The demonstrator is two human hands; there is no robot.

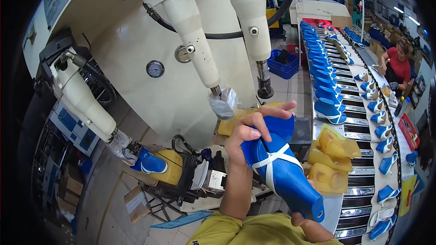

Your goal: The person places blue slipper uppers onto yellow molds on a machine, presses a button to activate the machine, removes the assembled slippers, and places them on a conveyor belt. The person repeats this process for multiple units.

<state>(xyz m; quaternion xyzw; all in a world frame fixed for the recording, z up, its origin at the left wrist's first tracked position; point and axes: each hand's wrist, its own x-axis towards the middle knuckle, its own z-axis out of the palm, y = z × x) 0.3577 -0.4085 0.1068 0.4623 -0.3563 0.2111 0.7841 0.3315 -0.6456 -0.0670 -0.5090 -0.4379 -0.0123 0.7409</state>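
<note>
Resting in left-hand [247,138] grip: blue last [281,172]

- A shoe factory floor: a long conveyor line [363,122] curves away under strip lights, carrying rows of blue shoe lasts [324,81] and half-made sandals [383,131].
- A large cream-coloured press machine [181,63] with pressure gauges [155,69], hoses and pistons stands just beside the line.
- Yellow moulds [334,161] sit stacked at the conveyor's edge.
- A co-worker in a red top [399,65] works farther along, near blue crates [284,65] on the floor.
</note>
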